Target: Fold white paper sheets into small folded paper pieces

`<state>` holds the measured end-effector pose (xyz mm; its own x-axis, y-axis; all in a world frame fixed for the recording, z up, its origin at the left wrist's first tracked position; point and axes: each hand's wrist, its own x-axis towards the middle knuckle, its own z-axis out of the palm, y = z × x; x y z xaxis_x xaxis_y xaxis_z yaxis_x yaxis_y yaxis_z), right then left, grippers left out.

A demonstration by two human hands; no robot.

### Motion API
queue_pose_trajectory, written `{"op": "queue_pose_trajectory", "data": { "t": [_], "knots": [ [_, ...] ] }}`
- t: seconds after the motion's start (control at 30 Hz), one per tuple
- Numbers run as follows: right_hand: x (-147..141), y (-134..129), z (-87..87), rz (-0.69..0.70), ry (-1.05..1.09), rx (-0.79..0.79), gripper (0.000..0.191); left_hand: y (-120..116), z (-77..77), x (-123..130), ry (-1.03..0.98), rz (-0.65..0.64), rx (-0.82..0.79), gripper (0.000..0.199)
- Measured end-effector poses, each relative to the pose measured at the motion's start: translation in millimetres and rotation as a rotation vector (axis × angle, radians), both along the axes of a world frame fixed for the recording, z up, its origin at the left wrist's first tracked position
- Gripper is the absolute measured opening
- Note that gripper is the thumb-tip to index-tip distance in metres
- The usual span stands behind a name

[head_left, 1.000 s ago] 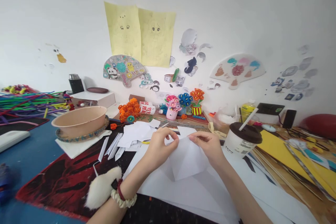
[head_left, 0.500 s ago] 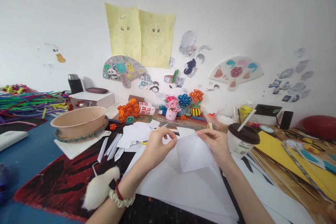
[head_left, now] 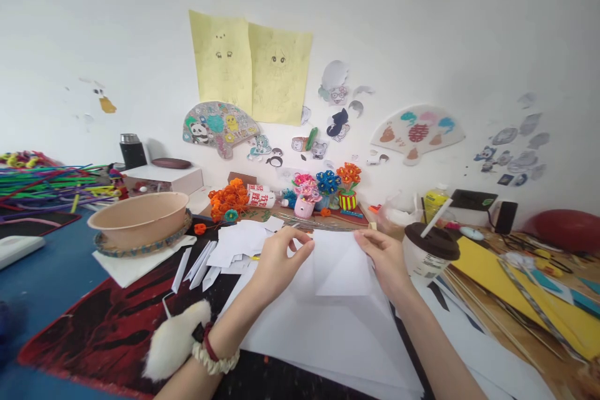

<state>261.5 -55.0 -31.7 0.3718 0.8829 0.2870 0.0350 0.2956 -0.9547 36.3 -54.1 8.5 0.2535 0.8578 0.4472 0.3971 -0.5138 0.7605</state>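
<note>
Between my two hands hangs a small white sheet of paper [head_left: 342,265] with a diagonal crease across it. My left hand [head_left: 284,262] pinches its upper left corner between thumb and forefinger. At the upper right corner, my right hand [head_left: 382,256] has thumb and fingers closed on the edge. Larger white sheets [head_left: 323,344] lie flat on the desk beneath. Left of my left hand rests a pile of small white paper pieces [head_left: 239,247], with several folded white strips [head_left: 201,265] beside it.
A lidded cup with a straw [head_left: 429,250] stands close to my right hand. At left are a beige basin [head_left: 140,219] and a fluffy white thing [head_left: 178,340] near my left wrist. Pipe-cleaner flowers [head_left: 307,190] line the back; yellow sheets [head_left: 525,294] lie at right.
The small sheet has turned from a tilted position to nearly level, its top edge now straight between my hands. My left hand has shifted slightly. Both hands keep their pinch.
</note>
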Motion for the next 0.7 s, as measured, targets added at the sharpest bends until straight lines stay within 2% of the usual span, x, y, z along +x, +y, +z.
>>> {"op": "queue_pose_trajectory", "data": {
  "t": [0.07,0.2,0.27,0.43,0.53,0.63,0.7],
  "knots": [
    [-9.7,-3.7,2.4,0.095,-0.012,-0.057,0.037,0.1,-3.2,1.9,-0.014,-0.014,-0.039,0.015],
    [-20.1,-11.4,7.4,0.434,-0.006,-0.202,0.043,2.0,-5.5,1.4,-0.045,0.049,-0.081,0.012],
    [-20.8,-13.1,7.9,0.517,-0.023,-0.227,0.042,3.6,-5.0,-0.6,-0.069,0.078,-0.082,0.013],
    [-18.5,-10.7,3.5,0.504,-0.014,-0.236,0.033,6.0,-7.5,-3.4,-0.029,0.152,-0.04,0.008],
    [-17.5,-8.8,1.8,0.474,0.021,-0.249,0.034,3.9,-11.1,-1.9,0.063,0.223,0.103,0.016],
    [-17.8,-9.0,3.4,0.485,0.011,-0.219,0.034,0.1,-10.8,0.5,0.138,0.218,0.257,0.017],
    [-18.7,-10.4,5.5,0.514,-0.007,-0.196,0.032,-1.3,-8.4,1.5,0.123,0.187,0.255,0.014]
  ]
}}
